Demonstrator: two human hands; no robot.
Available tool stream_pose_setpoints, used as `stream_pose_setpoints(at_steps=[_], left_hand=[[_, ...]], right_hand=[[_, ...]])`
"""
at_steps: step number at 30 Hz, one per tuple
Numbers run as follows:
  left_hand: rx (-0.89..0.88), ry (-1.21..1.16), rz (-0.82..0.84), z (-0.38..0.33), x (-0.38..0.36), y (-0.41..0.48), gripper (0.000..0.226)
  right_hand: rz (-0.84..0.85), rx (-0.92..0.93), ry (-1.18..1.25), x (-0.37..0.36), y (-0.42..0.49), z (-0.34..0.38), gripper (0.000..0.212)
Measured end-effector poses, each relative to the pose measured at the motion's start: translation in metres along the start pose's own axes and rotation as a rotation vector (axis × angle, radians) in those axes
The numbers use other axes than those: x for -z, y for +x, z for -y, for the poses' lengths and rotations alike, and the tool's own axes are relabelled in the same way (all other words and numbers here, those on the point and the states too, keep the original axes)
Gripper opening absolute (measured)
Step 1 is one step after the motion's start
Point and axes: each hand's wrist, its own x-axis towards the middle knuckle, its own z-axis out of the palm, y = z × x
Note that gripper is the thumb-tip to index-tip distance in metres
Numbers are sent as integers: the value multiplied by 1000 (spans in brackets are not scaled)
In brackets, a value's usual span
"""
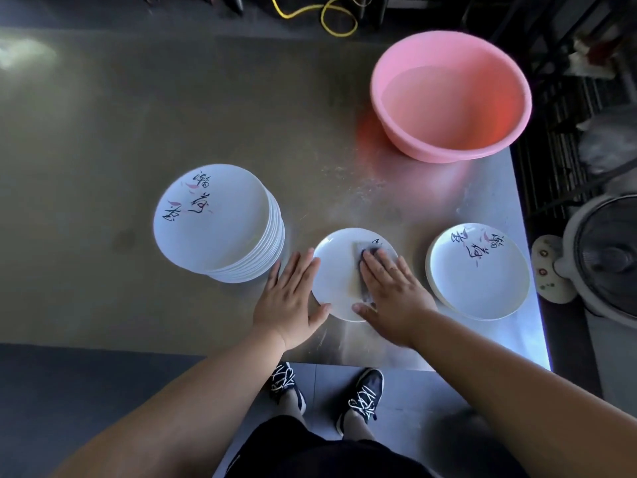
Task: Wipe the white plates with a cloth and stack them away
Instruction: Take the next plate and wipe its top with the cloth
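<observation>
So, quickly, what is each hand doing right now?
Left hand: open, fingers straight, resting flat against the edge of the middle plate.
Right hand: open, fingers straight, pressing the cloth onto that plate.

1. The left hand [286, 301] and right hand [393, 298] are bare, and so are both arms [206, 391].
2. Black shoes [363, 395] with white zigzag laces [362, 403] show at 6 o'clock.
3. Black clothes [310, 450] show lower, also at 6 o'clock.

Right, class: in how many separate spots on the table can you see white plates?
3: a tall stack at the left, a single plate in the middle under the cloth, and a short stack at the right. Stacked plates are partly hidden.
</observation>
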Motion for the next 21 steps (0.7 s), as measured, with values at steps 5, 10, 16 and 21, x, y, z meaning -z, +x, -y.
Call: stream_pose_setpoints(at_steps=[5, 10, 16, 21], left_hand=[[7, 10, -12, 0, -1, 0, 90], [-2, 9, -21, 0, -3, 1, 89], [19, 10, -9, 2, -3, 1, 91], [10, 24, -1, 1, -2, 1, 90]], right_hand=[[-4, 43, 52, -21, -38, 28, 105], [-63, -19, 32, -18, -24, 2, 99], [-19, -118, 52, 6, -1, -6, 106], [-31, -149, 113, -31, -38, 22, 105]])
